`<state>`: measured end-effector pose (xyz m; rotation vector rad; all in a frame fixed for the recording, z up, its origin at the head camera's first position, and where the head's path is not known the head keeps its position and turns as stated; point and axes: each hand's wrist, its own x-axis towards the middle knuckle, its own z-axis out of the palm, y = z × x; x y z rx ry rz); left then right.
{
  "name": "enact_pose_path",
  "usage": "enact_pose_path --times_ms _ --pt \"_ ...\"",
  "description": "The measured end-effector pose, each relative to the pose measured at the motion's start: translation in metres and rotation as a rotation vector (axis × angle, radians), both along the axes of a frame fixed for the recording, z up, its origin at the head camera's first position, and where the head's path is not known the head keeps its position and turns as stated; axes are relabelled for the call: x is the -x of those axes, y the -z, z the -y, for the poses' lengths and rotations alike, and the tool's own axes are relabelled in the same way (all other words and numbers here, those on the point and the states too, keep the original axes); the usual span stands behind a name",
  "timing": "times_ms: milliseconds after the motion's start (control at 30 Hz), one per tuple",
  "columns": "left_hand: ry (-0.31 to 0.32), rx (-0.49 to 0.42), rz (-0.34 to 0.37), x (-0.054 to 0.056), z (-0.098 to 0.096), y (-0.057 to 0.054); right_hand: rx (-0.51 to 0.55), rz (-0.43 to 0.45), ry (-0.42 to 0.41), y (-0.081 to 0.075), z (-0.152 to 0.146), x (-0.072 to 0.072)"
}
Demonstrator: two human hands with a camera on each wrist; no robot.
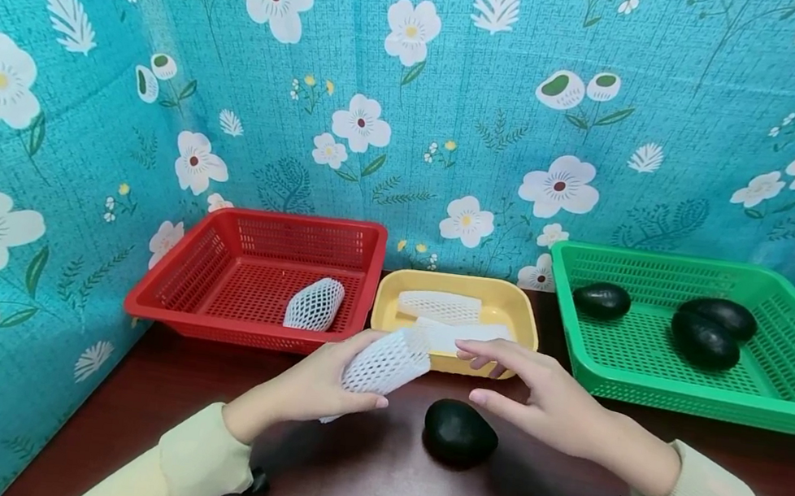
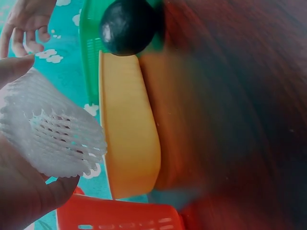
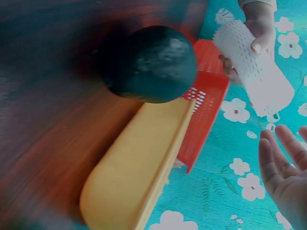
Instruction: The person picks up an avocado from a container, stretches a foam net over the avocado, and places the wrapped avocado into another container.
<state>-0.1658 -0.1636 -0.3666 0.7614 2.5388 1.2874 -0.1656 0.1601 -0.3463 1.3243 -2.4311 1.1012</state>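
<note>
My left hand (image 1: 324, 379) grips a white foam net sleeve (image 1: 388, 360), tilted with its upper end toward the right. In the left wrist view the netting (image 2: 53, 129) bulges between thumb and fingers, and light shows through its holes. My right hand (image 1: 543, 391) hovers with fingers spread and relaxed, holding nothing. Below and between the hands, a dark avocado (image 1: 460, 434) lies on the table. The right wrist view shows that avocado (image 3: 153, 64) large, with the open right palm (image 3: 290, 177) at the edge.
A yellow tray (image 1: 528, 316) with white foam sleeves stands behind the hands. To its left, a red basket (image 1: 219, 260) holds a net-wrapped fruit (image 1: 315, 304). At right, a green basket (image 1: 618, 379) contains dark avocados (image 1: 705, 340). A flowered curtain (image 1: 441, 122) hangs behind.
</note>
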Motion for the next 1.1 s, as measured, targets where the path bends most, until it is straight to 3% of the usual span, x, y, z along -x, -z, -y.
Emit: enact_pose_path --times_ms 300,700,1100 --pt "0.044 0.016 -0.032 0.000 0.004 0.010 -0.140 0.103 0.009 0.020 -0.008 -0.002" --pt "0.058 0.053 -0.039 0.000 0.004 0.019 -0.297 0.278 0.041 0.051 -0.010 -0.002" --pt "0.064 0.054 -0.037 0.001 0.003 0.023 -0.304 0.188 -0.045 0.070 -0.002 -0.002"
